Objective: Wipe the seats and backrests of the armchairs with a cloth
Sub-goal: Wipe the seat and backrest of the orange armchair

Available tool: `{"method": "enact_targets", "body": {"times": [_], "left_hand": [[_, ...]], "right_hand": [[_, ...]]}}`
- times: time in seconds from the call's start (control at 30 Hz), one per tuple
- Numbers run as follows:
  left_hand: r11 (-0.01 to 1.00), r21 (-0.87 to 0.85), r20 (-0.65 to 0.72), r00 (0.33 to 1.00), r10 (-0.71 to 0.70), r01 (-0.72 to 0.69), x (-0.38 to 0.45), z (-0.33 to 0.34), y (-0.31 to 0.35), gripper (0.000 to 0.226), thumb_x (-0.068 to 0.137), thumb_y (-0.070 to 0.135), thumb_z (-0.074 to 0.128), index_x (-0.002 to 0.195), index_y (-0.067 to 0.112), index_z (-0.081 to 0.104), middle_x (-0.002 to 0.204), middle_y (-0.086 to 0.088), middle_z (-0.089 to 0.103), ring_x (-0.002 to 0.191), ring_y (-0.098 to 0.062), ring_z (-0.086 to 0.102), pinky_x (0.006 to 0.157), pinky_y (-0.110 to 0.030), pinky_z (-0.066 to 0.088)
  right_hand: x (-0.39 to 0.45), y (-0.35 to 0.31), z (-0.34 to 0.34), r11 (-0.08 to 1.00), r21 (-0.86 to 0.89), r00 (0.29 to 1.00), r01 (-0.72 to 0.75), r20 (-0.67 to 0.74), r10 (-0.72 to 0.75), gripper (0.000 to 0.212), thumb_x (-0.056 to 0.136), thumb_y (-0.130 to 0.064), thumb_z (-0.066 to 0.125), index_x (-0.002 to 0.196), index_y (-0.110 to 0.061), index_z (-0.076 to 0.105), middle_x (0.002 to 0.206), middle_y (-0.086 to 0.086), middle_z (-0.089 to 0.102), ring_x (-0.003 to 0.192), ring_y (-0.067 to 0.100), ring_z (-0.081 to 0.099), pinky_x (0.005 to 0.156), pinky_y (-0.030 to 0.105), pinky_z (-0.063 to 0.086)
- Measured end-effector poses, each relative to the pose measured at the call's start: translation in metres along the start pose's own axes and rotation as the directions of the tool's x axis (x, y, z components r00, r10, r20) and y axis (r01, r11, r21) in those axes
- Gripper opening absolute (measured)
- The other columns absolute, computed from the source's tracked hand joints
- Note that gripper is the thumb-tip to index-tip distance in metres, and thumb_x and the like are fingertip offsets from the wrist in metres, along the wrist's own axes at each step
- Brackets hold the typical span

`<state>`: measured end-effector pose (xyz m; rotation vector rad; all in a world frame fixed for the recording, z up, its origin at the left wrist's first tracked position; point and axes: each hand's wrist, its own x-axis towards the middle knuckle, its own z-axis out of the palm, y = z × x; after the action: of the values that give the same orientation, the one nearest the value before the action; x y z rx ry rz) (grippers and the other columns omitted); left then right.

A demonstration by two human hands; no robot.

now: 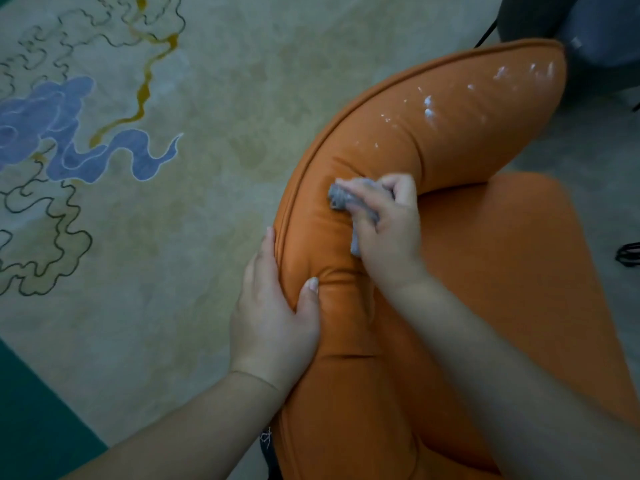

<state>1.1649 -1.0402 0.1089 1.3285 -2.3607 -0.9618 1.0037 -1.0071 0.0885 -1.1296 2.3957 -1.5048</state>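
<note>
2 hands on orange armchair [450, 306]: right hand [388, 233], fingers closed around grey cloth [341, 197], presses it on backrest [433, 133]; left hand [273, 320] clasps the piped edge. White smears [429, 110] further along. Carpet [156, 237] beside.

armchair [450, 140]: orange leather-look upholstery, smooth, slight sheen, piped edge | white foamy wet streaks on its backrest, glossy | cloth [341, 197]: grey, nubby fabric, matt | rug [194, 109] left of armchair: short-pile, matt
</note>
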Motion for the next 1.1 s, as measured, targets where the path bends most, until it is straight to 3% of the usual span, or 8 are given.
{"method": "enact_targets", "body": {"times": [0.13,0.3,0.43,0.53,0.7,0.8,0.93,1.1], "left_hand": [[1.0,-0.005,-0.008,1.0,0.003,-0.003,0.0,0.001,0.0,0.079,0.086,0.029,0.063,0.152,0.021,0.02,0.152,0.001,0.034,0.136,-0.013,0.032,0.101,-0.017,0.022],[1.0,-0.005,-0.014,1.0,-0.003,0.003,-0.002,0.002,-0.003,0.079,0.087,0.032,0.062,0.152,0.024,0.019,0.151,0.002,0.034,0.136,-0.011,0.031,0.102,-0.017,0.022],[1.0,-0.015,0.004,1.0,-0.003,0.003,-0.001,0.0,0.0,0.079,0.087,0.03,0.063,0.152,0.022,0.019,0.153,0.001,0.033,0.139,-0.013,0.03,0.103,-0.018,0.022],[1.0,-0.01,-0.005,1.0,0.003,-0.003,0.0,0.001,0.0,0.079,0.087,0.029,0.063,0.152,0.021,0.02,0.152,-0.001,0.034,0.137,-0.015,0.031,0.101,-0.015,0.02],[1.0,-0.028,-0.023,1.0,0.0,-0.001,0.0,0.004,-0.003,0.078,0.087,0.032,0.061,0.152,0.02,0.02,0.15,-0.004,0.037,0.135,-0.019,0.035,0.099,-0.021,0.025],[0.999,-0.034,-0.014,1.0,-0.008,0.007,0.001,0.003,-0.002,0.079,0.086,0.029,0.065,0.152,0.018,0.021,0.15,-0.006,0.038,0.133,-0.02,0.036,0.096,-0.018,0.024],[0.997,-0.051,0.043,0.998,-0.05,0.052,-0.001,0.0,0.002,0.08,0.089,0.037,0.06,0.153,0.024,0.014,0.153,-0.002,0.032,0.135,-0.018,0.035,0.097,-0.026,0.031],[0.998,-0.018,0.175,0.983,-0.05,0.054,0.003,-0.013,0.008,0.083,0.091,0.047,0.054,0.153,0.024,0.004,0.154,-0.006,0.025,0.135,-0.024,0.035,0.098,-0.038,0.04]], "right_hand": [[0.054,0.002,0.01,0.997,-0.064,0.996,-0.042,-0.075,0.037,0.03,0.085,-0.001,0.062,0.113,-0.01,0.07,0.098,0.009,0.037,0.095,0.023,0.05,0.095,0.022,0.041],[0.003,-0.002,0.008,0.997,0.068,0.996,-0.037,-0.077,0.042,0.035,0.084,0.008,0.059,0.115,-0.007,0.067,0.096,0.014,0.038,0.08,-0.021,0.045,0.076,-0.006,0.031],[-0.04,-0.008,0.0,0.994,0.084,0.997,-0.069,0.027,0.067,0.037,0.085,0.002,0.058,0.116,-0.017,0.066,0.098,0.0,0.037,0.084,-0.009,0.05,0.077,0.0,0.038],[0.002,-0.008,0.005,0.998,0.011,0.998,-0.055,0.004,0.055,0.035,0.085,0.005,0.06,0.115,-0.011,0.069,0.099,0.007,0.038,0.091,0.013,0.052,0.086,0.009,0.039],[0.032,-0.014,0.017,0.99,0.075,0.989,-0.117,-0.079,0.123,0.033,0.084,0.008,0.06,0.113,-0.006,0.069,0.098,0.014,0.038,0.082,-0.022,0.044,0.071,-0.007,0.032],[-0.016,-0.013,0.003,0.986,0.102,0.991,-0.129,0.03,0.127,0.045,0.084,0.011,0.059,0.116,-0.02,0.064,0.095,0.003,0.037,0.078,-0.02,0.048,0.067,-0.005,0.036],[-0.038,-0.015,-0.012,0.955,0.046,0.948,-0.294,0.144,0.285,0.045,0.087,0.0,0.062,0.112,-0.036,0.061,0.095,-0.002,0.041,0.085,-0.016,0.046,0.076,-0.002,0.035],[-0.035,-0.038,-0.012,0.875,0.091,0.876,-0.476,-0.044,0.481,0.036,0.089,-0.007,0.062,0.109,-0.038,0.064,0.096,-0.01,0.039,0.084,-0.018,0.046,0.074,-0.004,0.034]]}}
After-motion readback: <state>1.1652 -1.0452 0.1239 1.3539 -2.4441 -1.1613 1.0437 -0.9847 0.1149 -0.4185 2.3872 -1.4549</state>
